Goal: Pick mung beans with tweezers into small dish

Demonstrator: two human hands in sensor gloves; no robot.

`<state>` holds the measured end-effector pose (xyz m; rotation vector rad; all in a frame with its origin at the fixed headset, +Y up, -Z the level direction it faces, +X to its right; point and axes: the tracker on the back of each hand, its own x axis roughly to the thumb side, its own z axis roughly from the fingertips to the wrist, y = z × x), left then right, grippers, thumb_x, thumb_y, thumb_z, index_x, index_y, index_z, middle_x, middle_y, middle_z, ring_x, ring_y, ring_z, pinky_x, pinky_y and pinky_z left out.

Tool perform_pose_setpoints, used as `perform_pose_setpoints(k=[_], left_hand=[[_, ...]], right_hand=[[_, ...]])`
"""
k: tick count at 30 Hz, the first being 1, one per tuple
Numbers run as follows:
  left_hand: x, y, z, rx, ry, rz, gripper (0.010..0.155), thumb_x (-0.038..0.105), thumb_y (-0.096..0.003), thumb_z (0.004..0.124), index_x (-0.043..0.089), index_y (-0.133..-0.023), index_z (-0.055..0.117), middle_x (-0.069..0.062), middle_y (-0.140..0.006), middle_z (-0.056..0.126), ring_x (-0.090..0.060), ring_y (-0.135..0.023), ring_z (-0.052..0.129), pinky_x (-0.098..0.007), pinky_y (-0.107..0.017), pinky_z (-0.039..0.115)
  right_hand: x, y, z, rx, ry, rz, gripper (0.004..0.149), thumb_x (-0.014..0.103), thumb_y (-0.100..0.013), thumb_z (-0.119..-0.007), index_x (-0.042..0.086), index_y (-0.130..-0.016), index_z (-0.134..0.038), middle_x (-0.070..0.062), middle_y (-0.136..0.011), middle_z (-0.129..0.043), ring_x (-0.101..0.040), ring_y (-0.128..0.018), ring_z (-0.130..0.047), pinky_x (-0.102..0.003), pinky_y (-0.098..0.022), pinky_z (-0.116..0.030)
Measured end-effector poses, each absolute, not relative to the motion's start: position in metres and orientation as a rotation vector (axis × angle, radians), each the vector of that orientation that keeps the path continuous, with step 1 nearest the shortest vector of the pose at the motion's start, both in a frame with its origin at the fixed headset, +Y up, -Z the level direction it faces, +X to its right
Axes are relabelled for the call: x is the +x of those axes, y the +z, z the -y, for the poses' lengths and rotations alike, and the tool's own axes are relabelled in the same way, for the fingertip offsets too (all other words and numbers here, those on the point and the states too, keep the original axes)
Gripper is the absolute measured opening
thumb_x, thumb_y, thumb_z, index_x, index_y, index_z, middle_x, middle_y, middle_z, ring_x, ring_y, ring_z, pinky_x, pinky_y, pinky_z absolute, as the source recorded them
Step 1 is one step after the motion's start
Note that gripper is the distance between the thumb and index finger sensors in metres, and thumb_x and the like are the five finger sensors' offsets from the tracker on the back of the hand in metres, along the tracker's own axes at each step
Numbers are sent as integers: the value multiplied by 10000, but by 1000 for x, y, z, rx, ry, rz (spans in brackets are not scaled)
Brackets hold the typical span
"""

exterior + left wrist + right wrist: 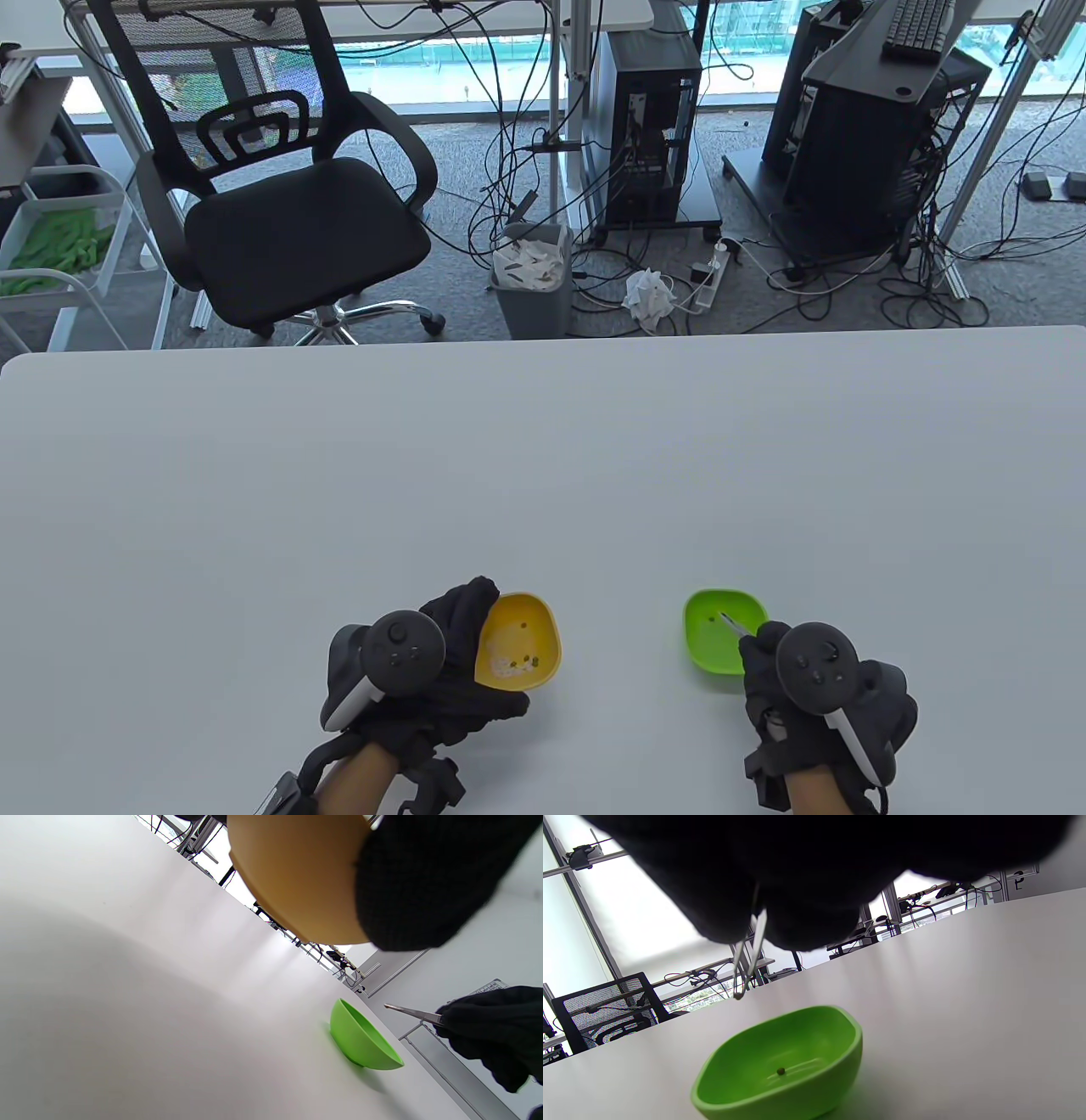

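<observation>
Tweezers (736,625) pinched in the right hand (819,705) point toward the left hand (441,671), which grips the tilted yellow dish (519,638) of beans.

The white table (543,475) bears 1 green dish (708,658).

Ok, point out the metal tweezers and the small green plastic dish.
Metal tweezers (411,1012), left wrist view, middle of the exposed blades.
Small green plastic dish (814,1035), right wrist view, inner far wall.
</observation>
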<state>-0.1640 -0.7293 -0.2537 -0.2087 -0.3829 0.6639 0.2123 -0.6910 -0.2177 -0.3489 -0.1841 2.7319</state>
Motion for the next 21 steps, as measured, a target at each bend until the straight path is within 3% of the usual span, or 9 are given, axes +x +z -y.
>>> perform_pose_setpoints(k=[14,21], left_hand=[[-162,-253,730,-219,657,379,1218,602,-320,1000,131,-1138,231,-128,-1180,318,-437,-1072,391,-628,-779,355],[-162,-255,729,-218,664,371,1217,599,-323,1002,132,-1139,228,-126,-1181,315,-437,-1074,386,-628,-782,350]], right_hand=[[210,-217,690,-334,2712,186,356,318,-460,-898,50,-681,-974,-138,-462,-987,-78,-200,-918,-325,-170,-874],[142,-217,657,-52,2745,299,359,322,-465,-897,51,-689,-970,-138,-468,-986,-78,-205,-919,-325,-173,-874]])
